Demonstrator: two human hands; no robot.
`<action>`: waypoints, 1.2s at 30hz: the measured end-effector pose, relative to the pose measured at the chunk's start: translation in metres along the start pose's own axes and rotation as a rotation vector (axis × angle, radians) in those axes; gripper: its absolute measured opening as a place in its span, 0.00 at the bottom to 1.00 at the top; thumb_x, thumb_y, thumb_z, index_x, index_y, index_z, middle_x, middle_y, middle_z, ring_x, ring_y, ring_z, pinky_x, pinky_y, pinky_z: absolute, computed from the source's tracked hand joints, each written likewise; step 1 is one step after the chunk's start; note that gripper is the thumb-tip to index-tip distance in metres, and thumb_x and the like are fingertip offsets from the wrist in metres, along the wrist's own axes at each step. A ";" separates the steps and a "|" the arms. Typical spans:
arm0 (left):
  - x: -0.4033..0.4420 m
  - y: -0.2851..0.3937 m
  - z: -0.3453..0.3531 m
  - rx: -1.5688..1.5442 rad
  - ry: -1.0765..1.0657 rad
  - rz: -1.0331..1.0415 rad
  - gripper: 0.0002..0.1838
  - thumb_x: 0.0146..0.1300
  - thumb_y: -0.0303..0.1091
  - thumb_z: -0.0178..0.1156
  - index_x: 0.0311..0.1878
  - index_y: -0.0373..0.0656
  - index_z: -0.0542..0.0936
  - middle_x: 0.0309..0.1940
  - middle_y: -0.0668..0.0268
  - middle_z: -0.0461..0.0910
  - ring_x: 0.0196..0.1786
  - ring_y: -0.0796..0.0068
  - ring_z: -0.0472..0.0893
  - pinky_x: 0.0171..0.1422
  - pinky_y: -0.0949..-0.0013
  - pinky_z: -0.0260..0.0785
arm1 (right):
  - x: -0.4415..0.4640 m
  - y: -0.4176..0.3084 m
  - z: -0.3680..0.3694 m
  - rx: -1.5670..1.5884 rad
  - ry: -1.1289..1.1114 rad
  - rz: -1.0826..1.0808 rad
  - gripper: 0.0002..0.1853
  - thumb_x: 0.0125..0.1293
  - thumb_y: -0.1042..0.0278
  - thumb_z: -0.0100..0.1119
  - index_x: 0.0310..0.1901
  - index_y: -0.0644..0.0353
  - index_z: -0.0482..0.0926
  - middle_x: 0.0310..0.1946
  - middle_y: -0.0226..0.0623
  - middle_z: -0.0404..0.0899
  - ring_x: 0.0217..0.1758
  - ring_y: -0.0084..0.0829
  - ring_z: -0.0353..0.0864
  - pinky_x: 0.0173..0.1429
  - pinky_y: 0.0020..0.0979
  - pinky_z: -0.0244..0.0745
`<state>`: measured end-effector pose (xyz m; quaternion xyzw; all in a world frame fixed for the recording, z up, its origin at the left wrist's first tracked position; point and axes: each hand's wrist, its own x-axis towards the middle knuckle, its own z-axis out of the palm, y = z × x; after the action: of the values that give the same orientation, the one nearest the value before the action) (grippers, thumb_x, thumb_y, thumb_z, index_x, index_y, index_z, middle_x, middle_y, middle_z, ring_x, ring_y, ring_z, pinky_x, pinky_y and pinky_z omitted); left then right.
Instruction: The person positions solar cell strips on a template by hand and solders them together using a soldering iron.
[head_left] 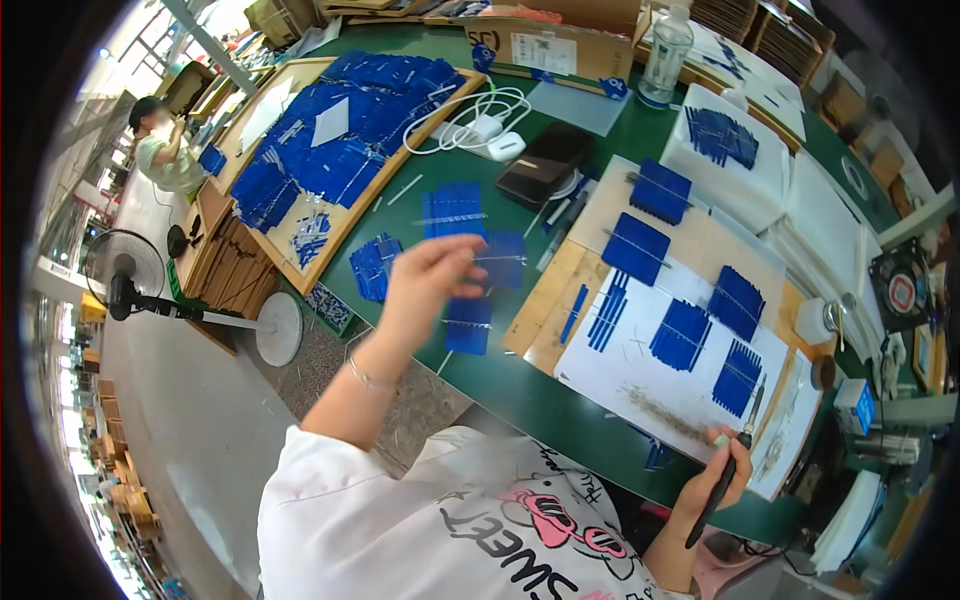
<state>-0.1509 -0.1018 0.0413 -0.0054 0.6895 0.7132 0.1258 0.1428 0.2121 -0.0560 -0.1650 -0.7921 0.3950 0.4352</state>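
My left hand [437,272] is over the green table, its thumb and fingers pinched at the edge of a thin blue sheet [504,260]. More blue pieces [453,208] lie just behind it, and another [468,328] lies in front. Down at the right, my right hand [722,470] is closed around a black pen-like tool [712,498], whose thin metal tip points up toward a slatted blue piece [737,378]. That piece rests on a white sheet [615,385] with several other slatted blue pieces [681,335] and narrow blue strips [608,311].
A wooden tray [330,240] heaped with blue pieces stands at the back left. Behind the white sheet are a dark phone [546,165], a white cable [440,137], a clear bottle [665,58] and a white block [715,165]. Another person [170,150] is at the far left.
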 end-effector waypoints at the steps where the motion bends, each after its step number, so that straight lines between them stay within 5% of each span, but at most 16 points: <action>1: 0.018 0.004 -0.013 0.025 -0.001 -0.063 0.15 0.70 0.29 0.59 0.55 0.33 0.81 0.50 0.60 0.83 0.43 0.73 0.84 0.45 0.69 0.81 | 0.001 -0.001 0.002 0.009 -0.001 -0.006 0.10 0.75 0.73 0.50 0.54 0.66 0.73 0.51 0.54 0.78 0.49 0.41 0.83 0.57 0.40 0.79; 6: 0.079 0.005 -0.047 -0.013 -0.187 -0.216 0.16 0.71 0.31 0.59 0.58 0.34 0.80 0.52 0.60 0.83 0.43 0.77 0.84 0.44 0.74 0.80 | 0.004 -0.010 0.005 0.068 -0.012 0.025 0.10 0.75 0.75 0.50 0.54 0.65 0.73 0.51 0.52 0.79 0.48 0.39 0.83 0.57 0.38 0.78; 16: 0.102 0.003 -0.049 -0.064 -0.199 -0.284 0.16 0.73 0.31 0.57 0.59 0.34 0.79 0.51 0.58 0.84 0.41 0.79 0.85 0.43 0.77 0.82 | 0.010 -0.015 0.007 0.031 -0.066 0.010 0.11 0.74 0.76 0.50 0.55 0.64 0.73 0.50 0.52 0.78 0.48 0.38 0.83 0.57 0.37 0.77; 25: 0.085 0.008 -0.056 -0.136 -0.190 -0.439 0.13 0.71 0.32 0.59 0.55 0.38 0.81 0.32 0.67 0.85 0.26 0.83 0.82 0.30 0.81 0.78 | 0.009 -0.010 0.003 0.028 -0.108 -0.027 0.11 0.73 0.76 0.50 0.54 0.65 0.73 0.51 0.53 0.77 0.48 0.41 0.83 0.56 0.38 0.79; 29: 0.056 0.025 -0.016 0.145 -0.369 -0.354 0.10 0.69 0.36 0.63 0.44 0.39 0.85 0.22 0.70 0.81 0.20 0.85 0.76 0.22 0.82 0.67 | 0.008 -0.008 0.001 0.025 -0.106 -0.032 0.10 0.73 0.77 0.50 0.54 0.65 0.73 0.52 0.54 0.76 0.49 0.41 0.83 0.58 0.40 0.80; 35: 0.019 0.033 0.115 0.471 -0.880 -0.159 0.08 0.66 0.30 0.67 0.45 0.37 0.85 0.29 0.67 0.84 0.25 0.84 0.77 0.29 0.78 0.69 | 0.012 -0.015 0.007 -0.019 0.064 -0.083 0.18 0.70 0.85 0.52 0.60 0.65 0.67 0.56 0.57 0.74 0.54 0.42 0.82 0.60 0.42 0.80; 36: 0.019 0.026 0.138 0.531 -0.926 0.113 0.10 0.63 0.31 0.67 0.44 0.37 0.85 0.30 0.63 0.85 0.27 0.78 0.80 0.32 0.74 0.72 | 0.011 -0.012 0.004 -0.039 0.065 -0.070 0.19 0.70 0.85 0.52 0.60 0.65 0.67 0.56 0.58 0.74 0.54 0.42 0.82 0.60 0.42 0.80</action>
<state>-0.1515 0.0366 0.0704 0.3787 0.7177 0.4479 0.3754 0.1340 0.2096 -0.0419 -0.1584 -0.7903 0.3584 0.4710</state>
